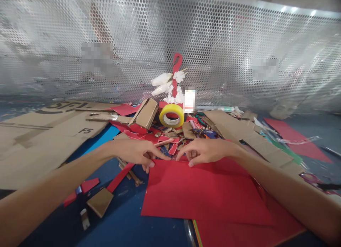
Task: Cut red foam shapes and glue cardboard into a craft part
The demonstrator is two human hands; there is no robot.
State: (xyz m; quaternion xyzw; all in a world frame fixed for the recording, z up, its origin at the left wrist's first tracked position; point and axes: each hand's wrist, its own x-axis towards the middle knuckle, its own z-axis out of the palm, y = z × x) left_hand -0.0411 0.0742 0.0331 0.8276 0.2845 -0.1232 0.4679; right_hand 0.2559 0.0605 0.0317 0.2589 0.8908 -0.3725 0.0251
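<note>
One left hand [137, 152] and one right hand [207, 150] are pinching a flat red paper sheet [197, 193] at lower centre, most of it appearing unworked.

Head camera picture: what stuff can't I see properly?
In the head view:
What lies under the thin rectangular red sheet: the sheet covers it.
The darker red lower sheet: partly covered by the upper one, cut off by the bottom edge.
The white-flower decoration with the red loop: its base is behind the round yellow tape roll.
The white rectangle beside it: blurred into blocks.
The flat brown cardboard: cut off by the left edge.
</note>
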